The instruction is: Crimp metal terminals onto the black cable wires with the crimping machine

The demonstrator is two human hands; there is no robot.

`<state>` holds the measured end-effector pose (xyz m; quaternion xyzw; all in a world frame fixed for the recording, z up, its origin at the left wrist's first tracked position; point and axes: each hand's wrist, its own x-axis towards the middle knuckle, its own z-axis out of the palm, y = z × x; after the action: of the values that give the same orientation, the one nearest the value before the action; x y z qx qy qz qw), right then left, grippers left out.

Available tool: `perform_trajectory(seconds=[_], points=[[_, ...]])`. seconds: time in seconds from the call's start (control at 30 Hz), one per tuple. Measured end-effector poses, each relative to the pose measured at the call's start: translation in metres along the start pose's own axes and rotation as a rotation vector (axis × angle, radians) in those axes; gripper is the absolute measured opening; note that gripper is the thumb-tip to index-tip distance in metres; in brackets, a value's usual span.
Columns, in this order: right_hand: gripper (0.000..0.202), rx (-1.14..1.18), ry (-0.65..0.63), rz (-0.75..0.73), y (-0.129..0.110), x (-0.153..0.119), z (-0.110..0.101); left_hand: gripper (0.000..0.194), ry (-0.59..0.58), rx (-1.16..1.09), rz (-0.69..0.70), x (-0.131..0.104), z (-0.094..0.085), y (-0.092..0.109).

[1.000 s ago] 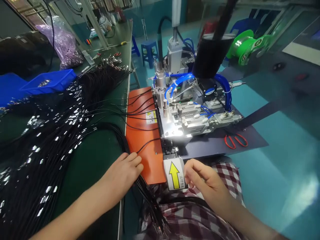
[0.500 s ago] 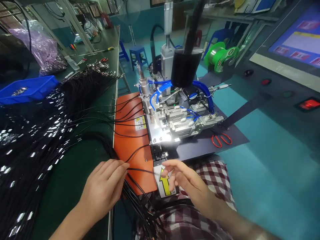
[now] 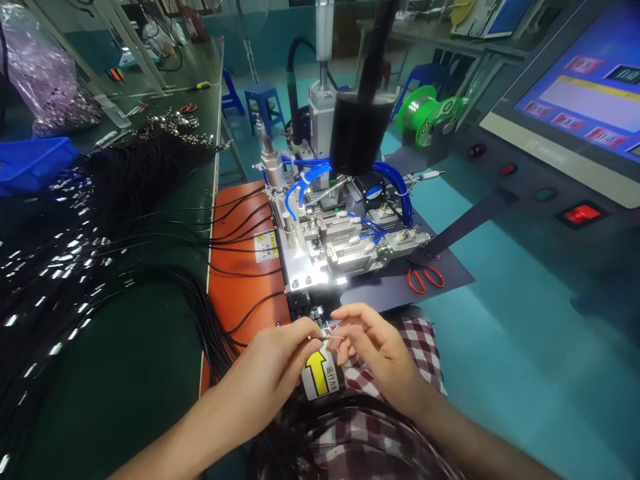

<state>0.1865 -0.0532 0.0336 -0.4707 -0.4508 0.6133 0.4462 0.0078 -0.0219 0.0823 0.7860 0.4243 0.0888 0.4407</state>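
My left hand [image 3: 273, 360] pinches a thin black cable close to its stripped end, with thumb and forefinger pressed together. Fine light and reddish wires [image 3: 332, 331] stick out of that end towards my right hand [image 3: 377, 343]. The fingers of the right hand are bent around the wire tips, thumb near forefinger; the exact contact is partly hidden. Both hands are just in front of the metal machine [image 3: 345, 247], above a label with a yellow arrow [image 3: 317, 373].
Several black cables run over the orange plate [image 3: 240, 233] into the machine. Red-handled scissors [image 3: 426, 279] lie on its base at the right. A big bundle of black cables [image 3: 145, 160] covers the left table. A control screen [image 3: 585, 100] and a green solder spool [image 3: 425, 115] stand beyond.
My left hand has moved right along the cable to its end and now meets my right hand. The exposed wires have come into sight between them. The view has shifted slightly right.
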Motion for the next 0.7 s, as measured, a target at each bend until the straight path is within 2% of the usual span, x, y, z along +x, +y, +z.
perform_trajectory(seconds=[0.13,0.37,0.5,0.7], points=[[0.02,0.019,0.024,-0.005,0.001,0.002,-0.009,0.028,0.018,-0.395,-0.151,0.003,0.008,-0.01],[0.019,0.145,-0.023,0.081,0.008,0.015,-0.003,0.032,0.028,-0.764,-0.229,0.005,0.015,-0.019],[0.021,0.267,-0.084,0.128,0.006,0.022,0.001,0.032,0.007,-0.832,-0.227,0.007,0.011,-0.02],[0.022,0.334,-0.094,0.108,0.006,0.028,0.006,0.032,-0.011,-0.873,-0.236,0.008,0.008,-0.024]])
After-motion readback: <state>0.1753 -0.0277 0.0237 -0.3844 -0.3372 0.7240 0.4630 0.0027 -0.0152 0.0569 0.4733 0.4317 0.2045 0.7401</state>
